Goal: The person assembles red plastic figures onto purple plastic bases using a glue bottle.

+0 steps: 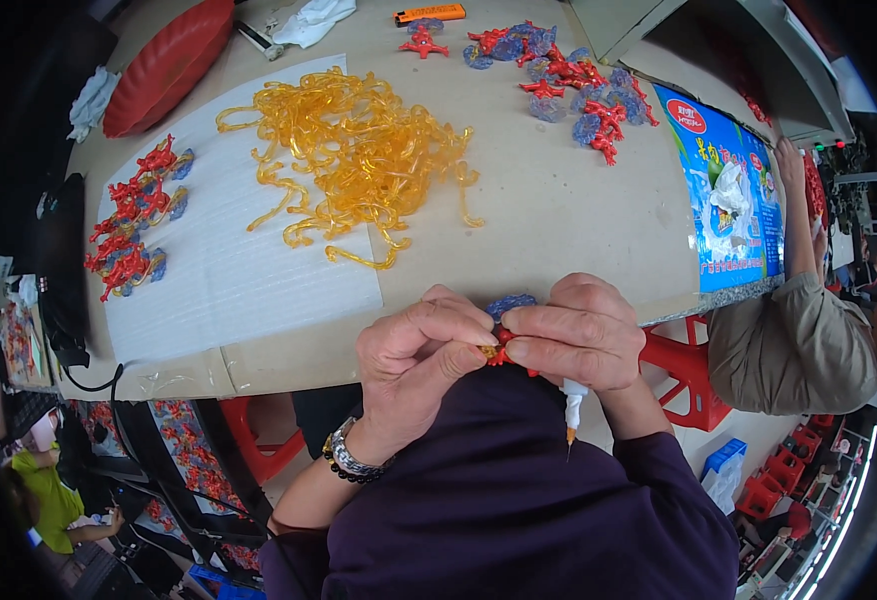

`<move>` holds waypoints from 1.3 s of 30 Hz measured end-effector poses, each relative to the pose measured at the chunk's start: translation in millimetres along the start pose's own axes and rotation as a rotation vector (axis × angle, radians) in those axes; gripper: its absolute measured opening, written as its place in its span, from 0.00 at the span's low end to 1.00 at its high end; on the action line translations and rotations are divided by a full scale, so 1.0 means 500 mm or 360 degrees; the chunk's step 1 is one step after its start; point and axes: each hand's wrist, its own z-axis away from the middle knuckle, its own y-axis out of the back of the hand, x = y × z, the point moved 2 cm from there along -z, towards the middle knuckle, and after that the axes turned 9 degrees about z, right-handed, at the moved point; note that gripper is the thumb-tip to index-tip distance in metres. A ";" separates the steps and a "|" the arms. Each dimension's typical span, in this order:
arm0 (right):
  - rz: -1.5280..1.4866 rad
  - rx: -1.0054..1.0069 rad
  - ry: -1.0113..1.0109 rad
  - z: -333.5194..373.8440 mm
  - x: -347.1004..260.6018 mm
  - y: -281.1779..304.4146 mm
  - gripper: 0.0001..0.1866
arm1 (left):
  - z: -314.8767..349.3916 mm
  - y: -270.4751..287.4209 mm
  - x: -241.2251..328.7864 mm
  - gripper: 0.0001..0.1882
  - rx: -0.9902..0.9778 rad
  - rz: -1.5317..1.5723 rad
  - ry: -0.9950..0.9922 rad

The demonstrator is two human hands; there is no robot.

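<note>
In front of my chest, at the table's near edge, both hands meet on a small red plastic figure (500, 354) with a translucent blue piece (510, 305) at its far side. My left hand (414, 355) pinches a small amber-yellow piece (489, 352) against the figure. My right hand (586, 332) grips the figure between thumb and fingers. Tucked in that same hand is a white applicator tube (576, 391), its thin needle tip pointing down. Fingers cover much of the figure and the joint.
A pile of translucent yellow curved pieces (359, 150) lies on a white sheet (249, 290). Figures with yellow parts (139, 225) sit at left, red-and-blue figures (589, 95) at far right. A red basin (174, 65), orange lighter (431, 14) and another person's arm (794, 200) are around.
</note>
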 end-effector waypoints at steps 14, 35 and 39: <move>0.0056 0.0059 0.0030 0.006 0.004 -0.008 0.14 | -0.022 0.014 0.026 0.04 -0.0197 -0.0209 0.0170; -0.0707 0.0065 -0.0870 -0.003 0.033 -0.051 0.18 | -0.020 0.020 0.022 0.11 0.0358 -0.0066 0.0144; -0.0681 0.0049 -0.0826 -0.005 0.032 -0.052 0.18 | -0.014 0.033 0.010 0.09 0.0304 -0.0198 0.0012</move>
